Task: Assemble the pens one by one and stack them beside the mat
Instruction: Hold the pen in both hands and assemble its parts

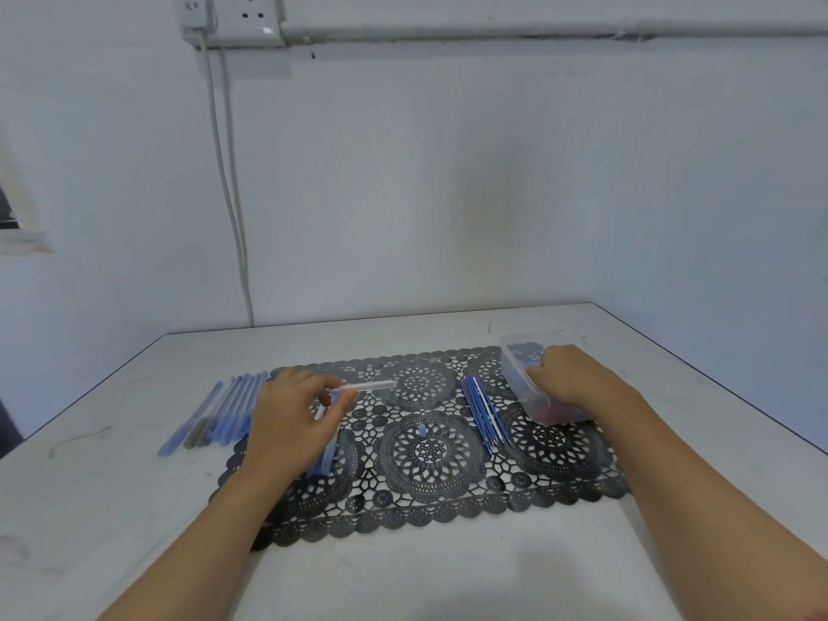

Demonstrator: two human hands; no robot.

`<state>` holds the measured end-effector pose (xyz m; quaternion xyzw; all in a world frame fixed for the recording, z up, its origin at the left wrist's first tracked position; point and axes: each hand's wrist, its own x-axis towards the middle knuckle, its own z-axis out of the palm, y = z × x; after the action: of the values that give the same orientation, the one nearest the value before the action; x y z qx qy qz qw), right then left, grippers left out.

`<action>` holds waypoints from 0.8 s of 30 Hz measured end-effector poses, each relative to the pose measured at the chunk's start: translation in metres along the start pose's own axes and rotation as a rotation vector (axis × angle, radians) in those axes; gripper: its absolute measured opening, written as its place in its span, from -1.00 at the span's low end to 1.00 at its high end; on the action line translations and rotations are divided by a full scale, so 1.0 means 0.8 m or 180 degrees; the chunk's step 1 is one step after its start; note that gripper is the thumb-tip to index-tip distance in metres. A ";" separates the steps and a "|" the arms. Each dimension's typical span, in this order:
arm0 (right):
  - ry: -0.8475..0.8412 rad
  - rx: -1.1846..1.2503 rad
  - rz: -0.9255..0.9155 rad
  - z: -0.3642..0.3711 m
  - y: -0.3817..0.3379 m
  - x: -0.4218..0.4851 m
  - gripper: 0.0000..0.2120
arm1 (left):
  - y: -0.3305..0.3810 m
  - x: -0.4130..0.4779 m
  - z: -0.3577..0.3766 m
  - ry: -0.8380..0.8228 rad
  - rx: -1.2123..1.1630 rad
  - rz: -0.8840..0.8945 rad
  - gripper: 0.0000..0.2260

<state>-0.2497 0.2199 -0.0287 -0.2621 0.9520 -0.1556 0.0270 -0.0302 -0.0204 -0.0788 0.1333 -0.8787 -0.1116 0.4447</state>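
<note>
A dark lace-patterned mat (430, 495) lies on the white table. My left hand (291, 419) pinches a clear pen barrel (365, 386) above the mat's left part. My right hand (569, 378) reaches into a clear plastic box (515, 374) at the mat's right end, fingers curled and hidden among small parts. A bundle of blue refills (481, 414) lies on the mat beside the box. Several finished blue pens (215, 414) lie in a row left of the mat. A small blue cap (421, 430) sits mid-mat. More barrels (327, 454) lie partly hidden under my left hand.
The white table (112, 508) ends at a dark edge on the right (761, 419) and meets the wall at the back. A grey cable (233, 217) runs down the wall from a socket.
</note>
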 end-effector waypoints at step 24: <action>0.0270 0.0049 0.0033 -0.005 -0.005 -0.002 -0.88 | -0.002 -0.001 -0.001 -0.0041 0.0022 -0.0055 -0.61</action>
<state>-0.2470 0.2181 -0.0237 -0.2501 0.9525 -0.1737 -0.0106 -0.0293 -0.0213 -0.0794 0.1417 -0.8807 -0.1133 0.4376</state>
